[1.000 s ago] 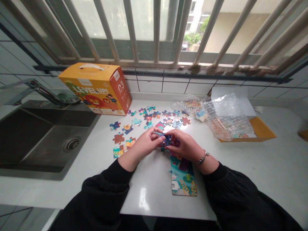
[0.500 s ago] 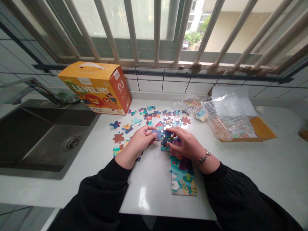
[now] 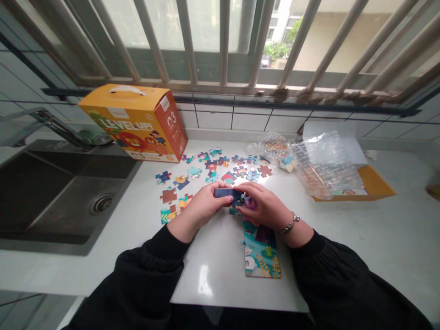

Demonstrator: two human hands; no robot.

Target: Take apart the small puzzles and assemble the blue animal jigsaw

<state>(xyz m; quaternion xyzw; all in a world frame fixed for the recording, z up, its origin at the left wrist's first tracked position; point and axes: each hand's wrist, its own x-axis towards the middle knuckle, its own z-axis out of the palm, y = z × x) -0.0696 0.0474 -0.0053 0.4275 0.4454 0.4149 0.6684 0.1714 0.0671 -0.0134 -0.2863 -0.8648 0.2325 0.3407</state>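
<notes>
Between thumb and fingers, my left hand [image 3: 211, 201] pinches a dark blue puzzle piece [image 3: 223, 193], tilted up against the blue upper part of the joined puzzle. My right hand [image 3: 258, 201] grips that upper part from the right, its thumb and fingers closed on the edge and covering some of it. Below my right hand, the joined puzzle section [image 3: 263, 254] lies flat on the counter, showing a white rabbit, a frog and yellow plants. Loose pieces lie beyond and left of my hands, among them a brown piece [image 3: 168, 195] and a blue one [image 3: 163, 177].
An orange puzzle box [image 3: 137, 123] stands at the back left beside a dark sink [image 3: 75, 201] with a faucet [image 3: 51, 123]. Clear plastic packaging [image 3: 319, 165] and an open orange box [image 3: 376, 185] lie at the right. Window bars [image 3: 224, 41] rise behind the counter.
My left hand has moved right, bringing the blue piece against the puzzle's upper part. The piece has tilted, and my hands are now closer together.
</notes>
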